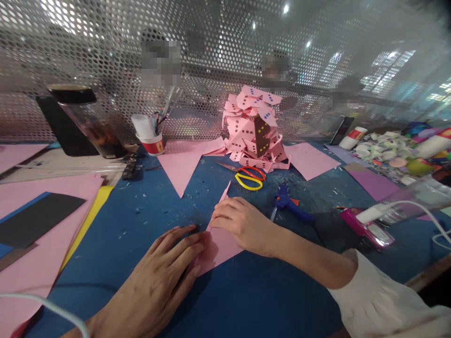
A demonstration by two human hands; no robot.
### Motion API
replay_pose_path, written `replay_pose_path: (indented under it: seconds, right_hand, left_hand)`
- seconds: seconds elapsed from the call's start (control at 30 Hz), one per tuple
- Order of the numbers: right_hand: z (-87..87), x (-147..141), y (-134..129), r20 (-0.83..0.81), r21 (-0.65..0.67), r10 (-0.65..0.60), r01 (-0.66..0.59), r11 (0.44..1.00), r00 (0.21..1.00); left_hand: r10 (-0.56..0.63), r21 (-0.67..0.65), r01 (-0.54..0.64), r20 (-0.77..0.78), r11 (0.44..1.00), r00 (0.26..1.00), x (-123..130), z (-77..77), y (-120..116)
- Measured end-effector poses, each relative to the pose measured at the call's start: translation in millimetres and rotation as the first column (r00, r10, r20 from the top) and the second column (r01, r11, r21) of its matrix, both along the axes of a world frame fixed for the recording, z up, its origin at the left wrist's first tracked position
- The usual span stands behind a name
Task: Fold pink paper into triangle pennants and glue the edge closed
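Observation:
A sheet of pink paper (223, 246) with a raised, folded left edge lies on the blue table in front of me. My left hand (165, 270) rests at the paper's lower left, its fingertips against the edge and its thumb by the bottom corner. My right hand (243, 225) presses curled fingers on the upper part of the same edge; a narrow pink tip pokes out beyond them. Past the right hand lie scissors (252, 177) with red and yellow handles. A blue glue gun (291, 204) lies to its right. What is under both palms is hidden.
Behind stands a pile of folded pink pieces (250, 131) with printed dots. Pink sheets (38, 277) lie at left under dark card. A paper cup (151, 143), a dark-lidded jar (93, 122) and a perforated metal screen (204, 51) stand at the back. A magenta device (368, 230) lies at right.

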State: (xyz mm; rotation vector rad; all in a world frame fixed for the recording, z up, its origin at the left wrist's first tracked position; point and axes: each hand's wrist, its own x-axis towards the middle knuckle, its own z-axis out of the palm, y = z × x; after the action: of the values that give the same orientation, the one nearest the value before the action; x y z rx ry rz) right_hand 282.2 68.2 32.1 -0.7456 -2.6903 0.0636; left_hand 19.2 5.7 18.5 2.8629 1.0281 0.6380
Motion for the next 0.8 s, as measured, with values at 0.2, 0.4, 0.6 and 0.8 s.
replay_pose_path:
  seconds: [0.2, 0.4, 0.6, 0.8]
  right_hand:
    - [-0.2, -2, -2, -0.008, 0.000, 0.006, -0.006, 1.000, 1.000]
    - [1.1, -1, -1, -0.009, -0.040, -0.005, 0.005, 0.999, 1.000]
    - [1.4, -1, -2, -0.010, -0.035, -0.002, 0.002, 0.999, 1.000]
    - [0.5, -2, -1, -0.007, -0.022, -0.006, 0.006, 1.000, 1.000]
  left_hand:
    - [0.000, 0.052, 0.003, -0.050, 0.999, 0.999, -5, -6.0, -2]
    - [-0.026, 0.092, 0.029, -0.034, 0.995, 0.999, -5, -4.5, 0]
    - [-0.072, 0.130, 0.071, 0.004, 0.989, 0.997, -2, 5.2, -2]
    - [-0.098, 0.164, 0.090, 0.042, 0.982, 0.994, 0, 11.8, -6]
